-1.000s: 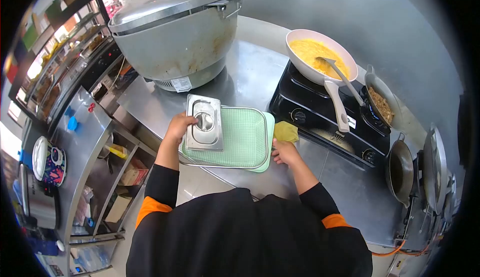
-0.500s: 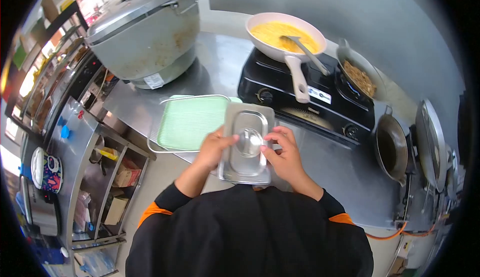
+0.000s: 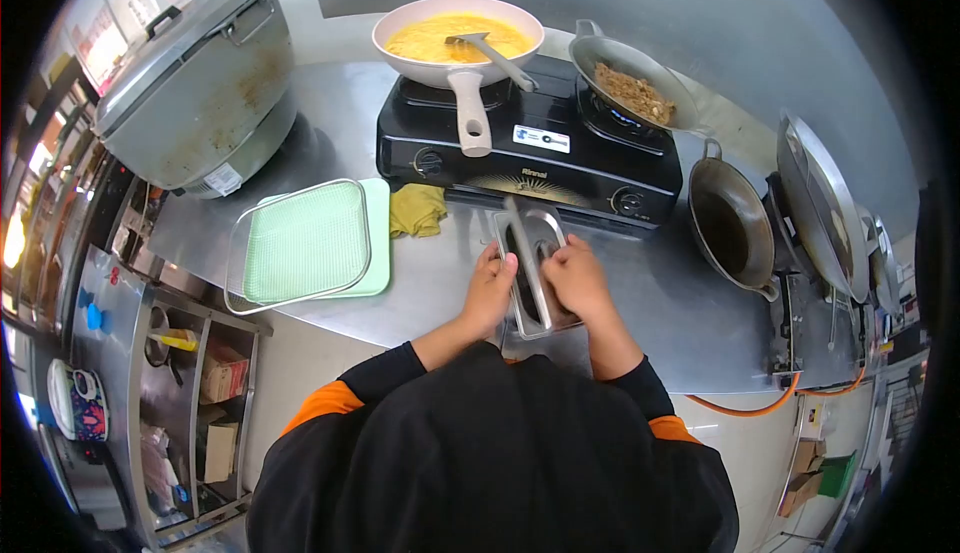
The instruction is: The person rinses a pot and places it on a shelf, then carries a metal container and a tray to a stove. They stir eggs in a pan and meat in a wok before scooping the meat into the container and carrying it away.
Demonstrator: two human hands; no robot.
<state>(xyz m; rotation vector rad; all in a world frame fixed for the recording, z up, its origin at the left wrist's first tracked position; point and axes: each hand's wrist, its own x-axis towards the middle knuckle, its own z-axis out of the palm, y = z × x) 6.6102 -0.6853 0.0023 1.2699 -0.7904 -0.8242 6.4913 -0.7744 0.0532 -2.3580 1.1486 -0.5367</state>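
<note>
Over a steel counter (image 3: 650, 288), a metal box (image 3: 524, 301) is held between the hands; whether it rests there cannot be told. Its left side is gripped by the left hand (image 3: 486, 291), seemingly for steadiness, while its tilted lid (image 3: 529, 261) is grasped by the right hand (image 3: 578, 281), apparently to uncover the inside. A green tray (image 3: 376, 243) is set apart leftward; the stove (image 3: 582, 179) is seen beyond.

right hand (image 3: 574, 277): counter (image 3: 655, 298) open to wok (image 3: 732, 231) | ahead: stove (image 3: 520, 165) blocks | left hand (image 3: 488, 290): cloth (image 3: 417, 211) nearby
</note>
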